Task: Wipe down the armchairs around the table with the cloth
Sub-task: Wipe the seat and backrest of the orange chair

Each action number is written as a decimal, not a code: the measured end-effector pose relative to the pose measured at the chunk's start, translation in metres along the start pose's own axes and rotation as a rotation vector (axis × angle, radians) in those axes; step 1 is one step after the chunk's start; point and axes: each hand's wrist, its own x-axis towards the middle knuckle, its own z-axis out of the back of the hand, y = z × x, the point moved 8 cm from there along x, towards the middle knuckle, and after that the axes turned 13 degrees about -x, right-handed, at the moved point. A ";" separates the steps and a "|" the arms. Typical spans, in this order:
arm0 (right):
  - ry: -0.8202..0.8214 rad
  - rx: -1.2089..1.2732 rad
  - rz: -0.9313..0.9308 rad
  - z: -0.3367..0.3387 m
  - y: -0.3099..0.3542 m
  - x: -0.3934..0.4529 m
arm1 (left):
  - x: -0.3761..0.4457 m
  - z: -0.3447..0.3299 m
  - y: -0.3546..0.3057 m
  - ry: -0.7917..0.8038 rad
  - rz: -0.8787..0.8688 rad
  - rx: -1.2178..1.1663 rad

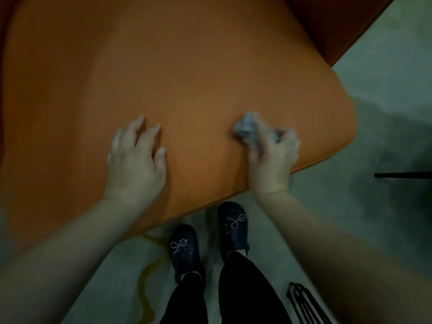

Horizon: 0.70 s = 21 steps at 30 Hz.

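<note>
The left hand (136, 157) rests on the orange armchair seat (187, 73) near its front edge, fingers spread and relaxed, holding nothing. To its right, well apart on the same cushion, the right hand (272, 155) grips a crumpled grey cloth (246, 127), fingers curled round it and pressing it against the seat near the front right corner. Below, two dark shoes (232, 224) stand on the pale floor (385, 101).

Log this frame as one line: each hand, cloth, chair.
left hand: resting on orange seat, holding nothing | right hand: gripping bunched cloth | cloth: on seat near front-right corner
</note>
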 end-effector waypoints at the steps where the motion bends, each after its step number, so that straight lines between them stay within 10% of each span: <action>1: -0.034 -0.019 -0.086 0.005 -0.025 0.019 | 0.002 -0.001 -0.003 -0.001 0.006 -0.006; 6: -0.064 0.020 -0.352 0.006 -0.051 0.041 | 0.018 -0.007 -0.027 0.011 -0.011 -0.012; 11: 0.093 -0.020 0.400 -0.008 0.044 0.022 | 0.036 -0.011 -0.043 0.007 -0.020 -0.004; 18: -0.105 -0.059 -0.402 0.015 -0.085 0.131 | 0.057 -0.004 -0.031 -0.041 0.054 -0.001; 21: -0.008 -0.048 -0.183 0.004 -0.023 0.114 | 0.057 0.003 -0.022 -0.049 0.070 0.024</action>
